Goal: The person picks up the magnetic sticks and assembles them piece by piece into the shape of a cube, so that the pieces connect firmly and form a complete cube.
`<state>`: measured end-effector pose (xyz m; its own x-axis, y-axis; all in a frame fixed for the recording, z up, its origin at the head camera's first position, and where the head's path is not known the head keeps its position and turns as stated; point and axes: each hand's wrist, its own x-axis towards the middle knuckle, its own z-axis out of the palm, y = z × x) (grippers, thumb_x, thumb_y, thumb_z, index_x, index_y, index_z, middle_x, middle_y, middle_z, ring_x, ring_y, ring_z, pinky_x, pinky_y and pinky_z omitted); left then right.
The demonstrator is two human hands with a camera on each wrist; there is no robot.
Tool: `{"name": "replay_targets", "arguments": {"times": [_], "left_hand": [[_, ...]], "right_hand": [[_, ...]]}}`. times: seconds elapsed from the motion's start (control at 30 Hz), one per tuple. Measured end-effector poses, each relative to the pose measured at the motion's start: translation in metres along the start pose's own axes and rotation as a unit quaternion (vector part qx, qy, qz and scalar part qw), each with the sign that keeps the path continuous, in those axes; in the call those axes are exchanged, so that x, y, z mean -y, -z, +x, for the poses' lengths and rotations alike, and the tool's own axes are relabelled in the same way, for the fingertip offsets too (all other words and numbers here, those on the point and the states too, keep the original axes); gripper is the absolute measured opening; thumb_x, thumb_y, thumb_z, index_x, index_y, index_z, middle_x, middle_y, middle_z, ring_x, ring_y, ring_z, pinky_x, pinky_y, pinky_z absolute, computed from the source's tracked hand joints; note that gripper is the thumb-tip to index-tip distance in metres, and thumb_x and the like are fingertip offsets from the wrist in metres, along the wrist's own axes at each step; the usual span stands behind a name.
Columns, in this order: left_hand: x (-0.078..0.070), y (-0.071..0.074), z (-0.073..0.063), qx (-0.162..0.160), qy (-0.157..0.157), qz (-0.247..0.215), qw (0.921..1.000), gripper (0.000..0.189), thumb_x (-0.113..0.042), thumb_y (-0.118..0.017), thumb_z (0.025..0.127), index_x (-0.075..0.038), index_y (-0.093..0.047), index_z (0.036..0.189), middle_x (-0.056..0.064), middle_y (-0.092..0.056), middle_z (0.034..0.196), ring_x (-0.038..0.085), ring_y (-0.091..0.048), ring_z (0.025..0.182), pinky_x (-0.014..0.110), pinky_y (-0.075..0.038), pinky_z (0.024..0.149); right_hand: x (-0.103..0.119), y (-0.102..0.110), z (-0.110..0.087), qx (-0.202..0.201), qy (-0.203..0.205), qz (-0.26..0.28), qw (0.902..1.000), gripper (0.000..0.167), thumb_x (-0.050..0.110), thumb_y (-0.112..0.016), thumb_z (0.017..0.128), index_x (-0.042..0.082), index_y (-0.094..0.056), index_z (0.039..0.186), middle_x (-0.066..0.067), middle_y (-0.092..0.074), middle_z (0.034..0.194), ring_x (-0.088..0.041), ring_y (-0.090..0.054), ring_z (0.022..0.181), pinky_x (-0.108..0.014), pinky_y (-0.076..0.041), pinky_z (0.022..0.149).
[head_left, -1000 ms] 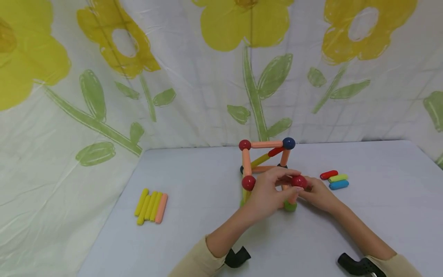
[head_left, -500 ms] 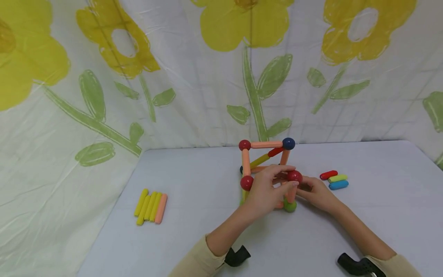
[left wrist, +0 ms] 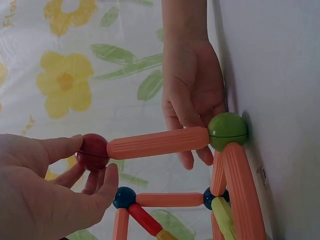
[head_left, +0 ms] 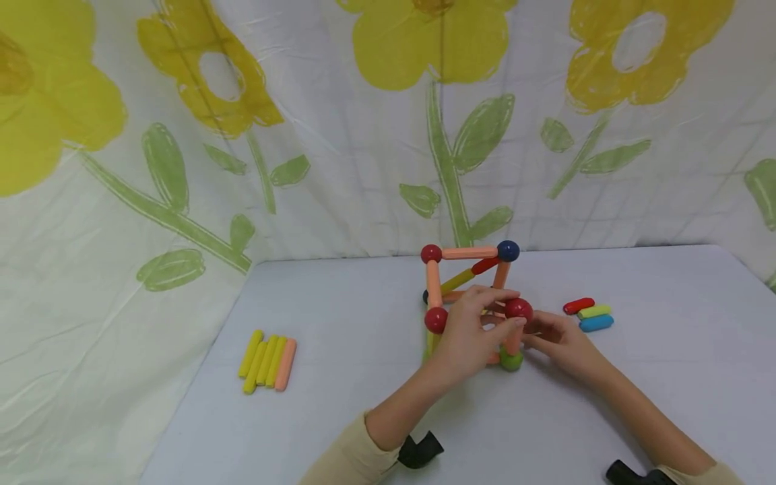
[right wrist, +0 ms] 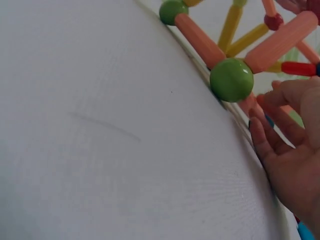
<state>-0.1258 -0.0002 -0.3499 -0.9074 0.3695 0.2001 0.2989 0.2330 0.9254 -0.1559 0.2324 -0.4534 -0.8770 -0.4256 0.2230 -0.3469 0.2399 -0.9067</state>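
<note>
A frame of magnetic sticks and balls stands on the table. My left hand (head_left: 469, 337) pinches the red ball (left wrist: 94, 151) at its near right top corner. Below that ball an orange stick (left wrist: 157, 143) runs down, nearly upright, to a green ball (head_left: 511, 359) on the table. Just right of the stick is my right hand (head_left: 566, 343), its fingers loosely bent and holding nothing; whether a fingertip touches the frame I cannot tell. Another red ball (head_left: 436, 320) and a dark blue ball (head_left: 508, 250) mark other top corners. My left hand hides part of the frame's middle.
On the left of the table (head_left: 339, 417) lie several yellow sticks (head_left: 262, 364) beside one orange stick (head_left: 286, 364). Short red (head_left: 578, 306), lime (head_left: 595, 312) and blue (head_left: 597, 323) sticks lie to the right. A flowered cloth (head_left: 351, 168) hangs behind.
The red ball has shifted slightly left, and the stick under it stands straighter. My right hand has come off the ball and drawn a little to the right. The left hand keeps its pinch.
</note>
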Motion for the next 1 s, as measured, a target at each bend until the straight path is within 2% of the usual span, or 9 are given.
{"name": "replay_targets", "arguments": {"times": [0.07, 0.23, 0.3, 0.47, 0.57, 0.67, 0.8, 0.93, 1.0], "left_hand": [[0.000, -0.001, 0.000, -0.004, -0.001, 0.002, 1.0000, 0.038, -0.011, -0.075, 0.099, -0.004, -0.069, 0.136, 0.006, -0.065, 0.121, 0.001, -0.062, 0.105, 0.016, -0.057, 0.091], [-0.001, -0.003, -0.001, -0.012, -0.004, 0.015, 0.9998, 0.038, -0.013, -0.075, 0.099, -0.005, -0.069, 0.136, 0.006, -0.066, 0.122, 0.002, -0.062, 0.105, 0.014, -0.056, 0.090], [-0.001, -0.003, -0.001, -0.013, -0.006, 0.018, 0.9997, 0.038, -0.013, -0.075, 0.100, -0.005, -0.069, 0.136, 0.006, -0.066, 0.122, 0.002, -0.062, 0.106, 0.014, -0.055, 0.090], [-0.004, -0.002, -0.003, -0.019, -0.004, 0.024, 0.9995, 0.037, -0.012, -0.075, 0.100, -0.004, -0.070, 0.135, 0.007, -0.066, 0.123, 0.004, -0.063, 0.106, 0.014, -0.055, 0.090], [-0.006, 0.000, -0.004, -0.025, -0.001, 0.025, 0.9994, 0.036, -0.012, -0.074, 0.100, -0.004, -0.070, 0.135, 0.009, -0.065, 0.124, 0.007, -0.063, 0.107, 0.016, -0.056, 0.092], [-0.013, 0.004, -0.007, -0.037, -0.014, 0.023, 0.9989, 0.036, -0.012, -0.075, 0.100, -0.004, -0.070, 0.135, 0.010, -0.066, 0.126, 0.011, -0.066, 0.110, 0.019, -0.057, 0.094], [-0.031, 0.024, -0.015, -0.064, -0.038, -0.014, 0.9971, 0.038, -0.007, -0.075, 0.098, -0.003, -0.069, 0.135, 0.012, -0.065, 0.128, 0.019, -0.066, 0.114, 0.022, -0.058, 0.096], [-0.043, 0.057, -0.026, -0.104, -0.062, -0.052, 0.9913, 0.040, 0.000, -0.074, 0.097, 0.001, -0.067, 0.136, 0.016, -0.063, 0.128, 0.028, -0.063, 0.118, 0.028, -0.059, 0.098], [-0.044, 0.076, -0.032, -0.133, -0.059, -0.044, 0.9884, 0.040, 0.002, -0.073, 0.097, 0.002, -0.067, 0.136, 0.016, -0.064, 0.130, 0.030, -0.064, 0.119, 0.029, -0.059, 0.099]], "right_hand": [[-0.001, 0.001, -0.004, 0.024, 0.016, 0.025, 0.9993, 0.036, -0.006, -0.065, 0.098, -0.004, -0.062, 0.134, 0.023, -0.070, 0.117, 0.001, -0.068, 0.104, -0.017, -0.058, 0.086], [-0.002, 0.002, -0.011, 0.074, 0.029, 0.074, 0.9941, 0.053, -0.010, -0.063, 0.097, 0.025, -0.063, 0.136, 0.017, -0.071, 0.120, -0.003, -0.069, 0.107, -0.018, -0.059, 0.088], [-0.001, 0.002, -0.011, 0.079, 0.026, 0.077, 0.9935, 0.049, -0.010, -0.064, 0.097, 0.020, -0.064, 0.136, 0.016, -0.070, 0.121, -0.005, -0.069, 0.106, -0.019, -0.059, 0.089], [0.000, -0.002, -0.010, 0.071, 0.014, 0.048, 0.9963, 0.030, -0.005, -0.065, 0.099, -0.004, -0.063, 0.129, 0.013, -0.071, 0.118, -0.006, -0.069, 0.105, -0.017, -0.058, 0.090], [0.000, -0.003, -0.009, 0.068, 0.004, 0.034, 0.9971, 0.028, -0.002, -0.067, 0.100, -0.005, -0.064, 0.128, 0.012, -0.072, 0.116, -0.006, -0.069, 0.104, -0.017, -0.057, 0.089], [0.000, -0.004, -0.009, 0.066, 0.002, 0.032, 0.9973, 0.028, -0.003, -0.068, 0.099, -0.005, -0.065, 0.127, 0.010, -0.072, 0.113, -0.006, -0.069, 0.101, -0.017, -0.058, 0.088], [0.000, -0.004, -0.009, 0.067, -0.001, 0.034, 0.9972, 0.027, -0.005, -0.069, 0.098, -0.006, -0.065, 0.124, 0.008, -0.072, 0.109, -0.004, -0.068, 0.098, -0.017, -0.058, 0.087], [0.001, -0.005, -0.010, 0.068, -0.015, 0.032, 0.9971, 0.024, -0.001, -0.070, 0.099, -0.006, -0.066, 0.122, 0.008, -0.071, 0.107, -0.005, -0.067, 0.097, -0.017, -0.058, 0.086], [0.002, -0.005, -0.010, 0.066, -0.020, 0.030, 0.9971, 0.024, 0.000, -0.070, 0.099, -0.006, -0.066, 0.121, 0.008, -0.071, 0.106, -0.006, -0.067, 0.096, -0.017, -0.058, 0.086]]}}
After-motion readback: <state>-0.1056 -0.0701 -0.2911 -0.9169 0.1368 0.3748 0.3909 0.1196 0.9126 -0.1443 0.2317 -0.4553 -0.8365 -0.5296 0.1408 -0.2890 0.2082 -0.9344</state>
